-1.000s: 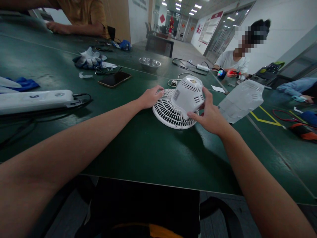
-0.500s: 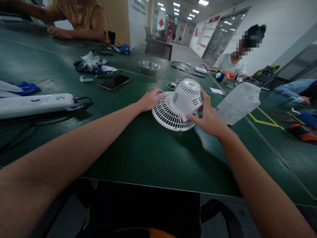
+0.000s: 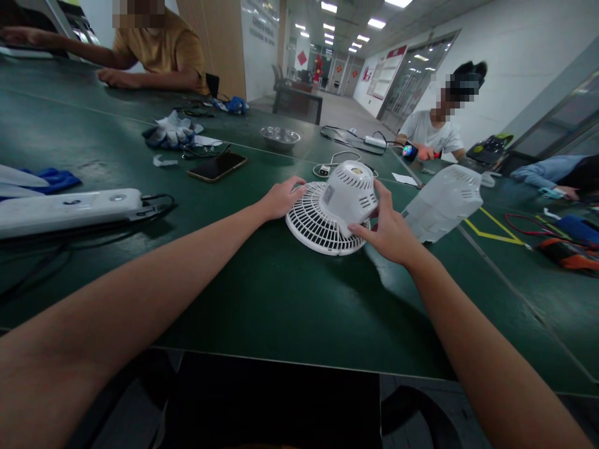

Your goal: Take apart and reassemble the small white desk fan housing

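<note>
A white electric fan head (image 3: 349, 193) lies face down on the green table, its round grille (image 3: 311, 215) against the tabletop and its slotted motor housing upward. My right hand (image 3: 386, 227) is closed round the right side of the housing, thumb low in front and fingers behind. At the grille's left edge, my left hand (image 3: 281, 198) grips the rim, its fingertips over the slats. A white cable with a plug (image 3: 324, 169) lies just behind the fan. Right of my right hand stands a translucent white plastic container (image 3: 442, 202), tilted.
To the left are a long white device (image 3: 70, 212), a phone (image 3: 218, 167) and work gloves (image 3: 171, 131). A metal bowl (image 3: 279, 137) sits farther back. An orange-and-black tool (image 3: 571, 255) lies at the far right. Other people sit around the table.
The view has tilted slightly, so the surroundings sit a little lower in the picture. Both hands keep their hold on the fan, which has hardly moved on the table.
</note>
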Tool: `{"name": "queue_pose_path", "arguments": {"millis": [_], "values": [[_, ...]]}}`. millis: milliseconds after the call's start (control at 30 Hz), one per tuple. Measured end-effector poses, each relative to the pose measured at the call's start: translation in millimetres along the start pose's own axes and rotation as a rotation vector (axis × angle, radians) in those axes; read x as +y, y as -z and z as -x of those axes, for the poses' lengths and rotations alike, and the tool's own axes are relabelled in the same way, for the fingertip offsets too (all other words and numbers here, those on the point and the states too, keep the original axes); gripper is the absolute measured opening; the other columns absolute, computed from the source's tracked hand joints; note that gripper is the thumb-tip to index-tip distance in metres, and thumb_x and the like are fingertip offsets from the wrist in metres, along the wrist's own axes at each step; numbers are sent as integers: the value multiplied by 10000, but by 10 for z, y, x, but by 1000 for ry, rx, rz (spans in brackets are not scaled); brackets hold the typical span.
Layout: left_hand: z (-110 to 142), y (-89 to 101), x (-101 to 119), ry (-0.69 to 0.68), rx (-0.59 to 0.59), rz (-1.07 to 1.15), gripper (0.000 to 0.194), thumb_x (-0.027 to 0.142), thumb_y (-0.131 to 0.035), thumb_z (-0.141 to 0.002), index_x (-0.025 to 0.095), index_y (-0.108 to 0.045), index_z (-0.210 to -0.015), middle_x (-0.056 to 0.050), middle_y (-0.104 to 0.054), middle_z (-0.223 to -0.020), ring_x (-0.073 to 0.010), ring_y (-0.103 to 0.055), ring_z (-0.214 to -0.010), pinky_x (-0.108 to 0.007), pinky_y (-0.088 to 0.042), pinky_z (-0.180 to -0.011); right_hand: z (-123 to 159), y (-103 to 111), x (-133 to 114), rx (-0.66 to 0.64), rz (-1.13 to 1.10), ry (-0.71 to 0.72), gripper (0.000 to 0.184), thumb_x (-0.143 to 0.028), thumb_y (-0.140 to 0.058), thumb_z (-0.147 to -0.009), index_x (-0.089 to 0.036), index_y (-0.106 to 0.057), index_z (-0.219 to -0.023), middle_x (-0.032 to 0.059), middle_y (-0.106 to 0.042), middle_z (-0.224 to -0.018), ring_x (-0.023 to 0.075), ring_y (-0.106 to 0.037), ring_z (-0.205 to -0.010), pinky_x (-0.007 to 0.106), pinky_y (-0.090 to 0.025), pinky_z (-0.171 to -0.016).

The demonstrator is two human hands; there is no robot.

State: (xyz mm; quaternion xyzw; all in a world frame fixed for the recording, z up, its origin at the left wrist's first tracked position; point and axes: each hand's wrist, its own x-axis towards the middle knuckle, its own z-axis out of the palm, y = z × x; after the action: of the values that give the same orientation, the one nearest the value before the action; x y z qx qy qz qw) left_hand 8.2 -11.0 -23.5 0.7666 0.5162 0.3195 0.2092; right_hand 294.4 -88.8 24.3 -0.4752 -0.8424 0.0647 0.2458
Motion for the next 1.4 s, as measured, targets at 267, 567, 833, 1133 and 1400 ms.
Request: {"name": "queue_pose_path", "arguments": {"millis": [267,567,833,1133,1400], "values": [[-17,-25,-40,-11,41,62,470,434,-448,-982,151,-568,-1338,-135,-681,-1241,-265,-642,-1098,-395,-477,-961,1,-55,-39,80,-62,-32,1029,-537,-713,-783,-234,-115,-1564,193,-482,-1471,438,-596,-1185,632,-502,-969],[-4,-29,8,22,81,53,431,423,-483,-970,142,-615,-1269,-133,-710,-1141,-258,-652,-1028,-377,-487,-895,-3,-75,-36,108,-92,-73,1041,-548,-738,-763,-233,-142,-1557,181,-502,-1457,434,-600,-1184,629,-497,-988],[7,-26,33,20,47,-6,454,436,-420,-994,141,-582,-1298,-135,-712,-1100,-264,-664,-951,-381,-483,-836,-2,-69,-76,113,-77,-93,1037,-522,-747,-758,-217,-159,-1556,184,-516,-1449,426,-613,-1168,616,-498,-999],[2,-64,-9,8,75,23,437,446,-447,-979,156,-595,-1270,-127,-708,-1083,-271,-660,-957,-410,-476,-879,4,-94,-70,117,-78,-73,1169,-474,-825,-647,-214,-148,-1563,178,-484,-1484,429,-588,-1212,621,-460,-1052],[-67,-31,-25,-110,270,617,433,482,-370,-997,190,-678,-1084,-81,-713,-1065,-209,-663,-979,-317,-527,-795,-36,-111,96,298,-286,-125,992,-542,-742,-715,-219,-278,-1531,159,-580,-1371,367,-642,-1110,582,-550,-933]]}}
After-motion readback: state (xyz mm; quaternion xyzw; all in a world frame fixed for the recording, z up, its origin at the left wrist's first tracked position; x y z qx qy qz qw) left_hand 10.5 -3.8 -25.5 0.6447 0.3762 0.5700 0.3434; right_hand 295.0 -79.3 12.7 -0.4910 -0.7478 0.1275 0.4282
